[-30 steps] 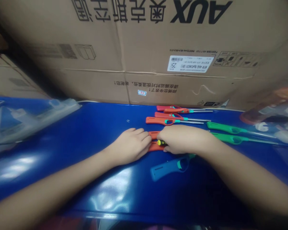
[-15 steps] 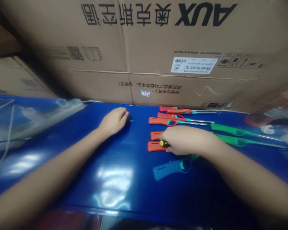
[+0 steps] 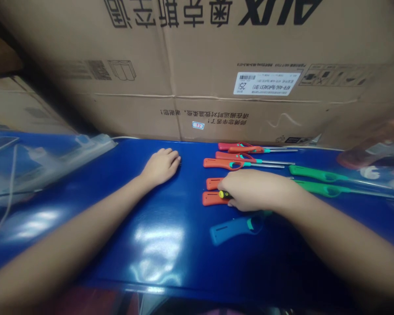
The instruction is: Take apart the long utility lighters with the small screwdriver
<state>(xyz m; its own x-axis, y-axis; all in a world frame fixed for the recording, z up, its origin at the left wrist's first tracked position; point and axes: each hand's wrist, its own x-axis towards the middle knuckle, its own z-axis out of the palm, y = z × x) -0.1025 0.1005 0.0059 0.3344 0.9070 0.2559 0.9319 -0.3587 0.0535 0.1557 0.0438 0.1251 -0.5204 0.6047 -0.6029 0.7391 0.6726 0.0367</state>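
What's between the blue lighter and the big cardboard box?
In the head view, several orange-red lighters, plus the right hand holding a yellow-ended item.

a large cardboard box [image 3: 197,65] rises along the far side of my blue tabletop [image 3: 200,258], its black lettering upside down to me, a white label [image 3: 267,84] and a small blue-edged sticker [image 3: 198,125] on its face. to my left i see a pale power strip [image 3: 75,159], a white cable [image 3: 11,192] and another carton [image 3: 16,105], all blurred.
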